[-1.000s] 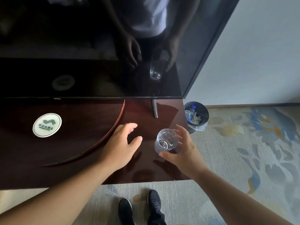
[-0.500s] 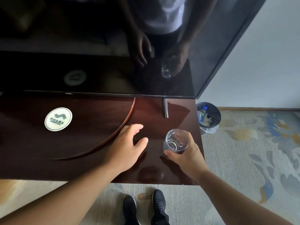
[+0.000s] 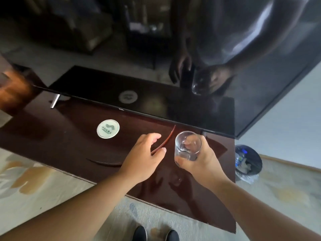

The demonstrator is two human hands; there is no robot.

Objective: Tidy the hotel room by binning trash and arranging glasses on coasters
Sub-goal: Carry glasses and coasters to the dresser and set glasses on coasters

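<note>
My right hand (image 3: 203,164) grips a clear empty glass (image 3: 187,145), lifted a little above the dark wooden table (image 3: 52,143) and tilted toward me. To its left my left hand (image 3: 144,157) hovers over the table with relaxed fingers, holding nothing. A round white coaster (image 3: 108,128) with a green logo lies on the table to the left of both hands, with nothing on it.
A large black TV screen (image 3: 173,103) stands along the table's back edge and mirrors my hands. A curved inlay line (image 3: 169,138) runs across the tabletop. A black bin (image 3: 248,162) holding trash sits on the patterned carpet to the table's right. My shoes (image 3: 156,234) show below.
My right hand closed round the glass and lifted it off the table, moving it left. The view swung left, so the coaster sits nearer the hands. The left hand stayed open.
</note>
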